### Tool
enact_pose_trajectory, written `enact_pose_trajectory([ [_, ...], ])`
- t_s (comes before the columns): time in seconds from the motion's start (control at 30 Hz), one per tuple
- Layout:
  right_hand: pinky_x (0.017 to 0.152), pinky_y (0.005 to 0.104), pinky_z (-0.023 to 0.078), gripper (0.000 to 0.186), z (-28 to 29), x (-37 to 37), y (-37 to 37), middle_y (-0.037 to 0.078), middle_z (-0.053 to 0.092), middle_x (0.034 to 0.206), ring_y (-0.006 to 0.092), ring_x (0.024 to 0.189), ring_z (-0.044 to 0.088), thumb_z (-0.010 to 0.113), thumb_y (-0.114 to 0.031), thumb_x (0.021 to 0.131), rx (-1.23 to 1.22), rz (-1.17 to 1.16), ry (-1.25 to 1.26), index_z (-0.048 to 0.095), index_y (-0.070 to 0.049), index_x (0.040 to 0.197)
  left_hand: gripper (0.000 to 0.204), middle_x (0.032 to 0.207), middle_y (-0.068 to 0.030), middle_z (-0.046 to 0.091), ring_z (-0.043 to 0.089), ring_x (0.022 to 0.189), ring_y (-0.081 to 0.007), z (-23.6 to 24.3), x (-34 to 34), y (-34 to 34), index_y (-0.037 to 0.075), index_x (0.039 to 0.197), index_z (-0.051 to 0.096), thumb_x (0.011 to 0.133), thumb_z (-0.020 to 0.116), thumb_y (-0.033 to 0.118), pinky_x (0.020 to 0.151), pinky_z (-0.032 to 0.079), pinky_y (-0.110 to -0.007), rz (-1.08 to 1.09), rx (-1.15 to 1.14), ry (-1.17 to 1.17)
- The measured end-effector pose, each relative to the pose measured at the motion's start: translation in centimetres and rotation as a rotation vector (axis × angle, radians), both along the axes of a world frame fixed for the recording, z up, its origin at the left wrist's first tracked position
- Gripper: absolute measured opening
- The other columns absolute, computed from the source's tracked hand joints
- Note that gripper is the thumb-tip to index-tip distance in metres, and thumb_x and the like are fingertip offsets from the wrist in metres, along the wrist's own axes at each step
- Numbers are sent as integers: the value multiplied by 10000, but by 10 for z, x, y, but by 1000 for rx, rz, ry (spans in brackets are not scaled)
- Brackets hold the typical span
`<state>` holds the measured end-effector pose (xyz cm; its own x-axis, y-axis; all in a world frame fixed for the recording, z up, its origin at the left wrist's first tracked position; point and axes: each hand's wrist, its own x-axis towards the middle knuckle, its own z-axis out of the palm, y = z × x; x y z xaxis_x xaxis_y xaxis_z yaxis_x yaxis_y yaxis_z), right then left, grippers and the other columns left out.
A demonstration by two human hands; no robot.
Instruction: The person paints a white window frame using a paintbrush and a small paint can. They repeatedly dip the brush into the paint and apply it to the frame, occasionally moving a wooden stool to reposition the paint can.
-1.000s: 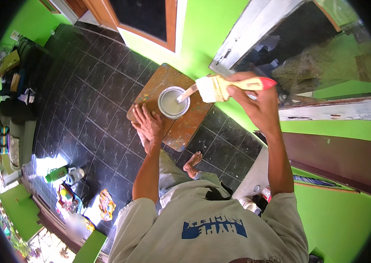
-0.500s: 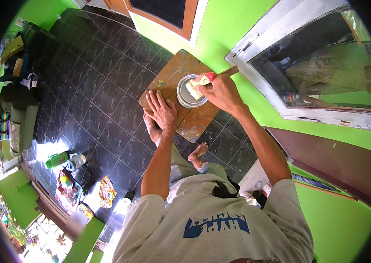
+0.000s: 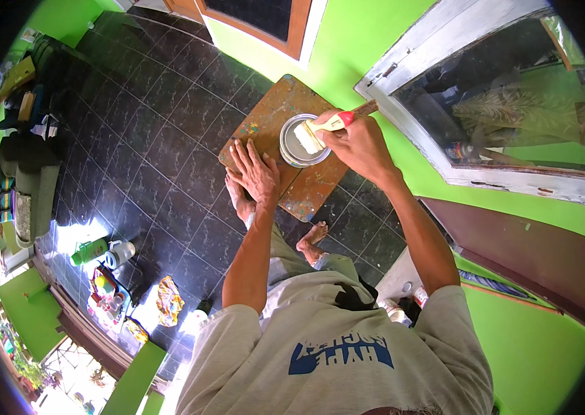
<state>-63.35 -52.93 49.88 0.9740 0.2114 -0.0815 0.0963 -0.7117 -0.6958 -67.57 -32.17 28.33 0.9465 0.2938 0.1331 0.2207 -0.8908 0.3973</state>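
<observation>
My right hand (image 3: 359, 146) grips a paintbrush (image 3: 334, 123) with a pale yellow handle that ends in red. Its white-coated bristles are over the open mouth of a round paint can (image 3: 286, 153), on the right part of a small wooden table (image 3: 265, 117). Greyish-white paint shows inside the can. My left hand (image 3: 255, 171) lies flat on the near left edge of the tabletop, fingers spread and holding nothing. Old paint in several colours spots the wood.
A white-framed window (image 3: 431, 155) with peeling paint is at the right, in a green wall (image 3: 368, 48). Dark tiles (image 3: 161, 152) cover the floor. Green and white jugs (image 3: 119, 254) and a tray of items (image 3: 108, 294) stand at the lower left; a grey sofa (image 3: 30, 173) is farther left.
My right hand and the paintbrush have shifted slightly to the right, with the bristles still over the can. My left hand stays in place on the table.
</observation>
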Motion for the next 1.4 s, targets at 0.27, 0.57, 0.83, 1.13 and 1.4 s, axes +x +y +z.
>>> enact_pose_trajectory([
  [0.27, 799, 265, 572, 242, 11, -20, -18, 116, 761, 1036, 145, 932, 724, 719, -105, 963, 579, -234, 94, 703, 48, 1150, 643, 1703, -137, 234, 153, 1592, -330, 4, 0, -3, 98, 1564, 378, 979, 550, 302, 1186, 161, -716, 1, 15, 29],
  [0.57, 723, 344, 621, 273, -33, -70, -17, 114, 738, 1018, 202, 938, 732, 725, -226, 967, 1356, -687, 312, 682, -23, 1145, 623, 1705, -134, 231, 137, 1597, -322, 5, -1, 2, 94, 1563, 384, 997, 527, 313, 1191, 160, -709, 7, 28, 41],
  [0.83, 775, 423, 656, 215, -51, -113, -36, 113, 757, 958, 230, 851, 759, 603, -212, 1040, 2046, -661, 471, 662, -36, 1148, 734, 1685, -72, 292, 204, 1584, -296, 14, 2, -6, 174, 1558, 397, 918, 637, 443, 1157, 265, -617, -38, 173, 25],
  [1.13, 797, 470, 646, 348, 27, -185, -190, 120, 679, 1237, 234, 1030, 710, 599, -167, 1031, 1261, -933, -723, 559, -40, 1353, 558, 1685, -27, 314, 245, 1581, -259, -27, 3, 8, 198, 1561, 410, 1030, 514, 336, 1140, 315, -666, 53, 337, -52],
  [1.4, 912, 368, 611, 486, 142, -226, -344, 217, 637, 1281, 265, 1080, 678, 666, -203, 1012, -149, -1164, -1178, 543, 133, 1341, 620, 1704, -28, 276, 254, 1576, -263, -50, 4, 24, 193, 1587, 365, 1022, 527, 392, 1107, 334, -684, -3, 394, -150],
])
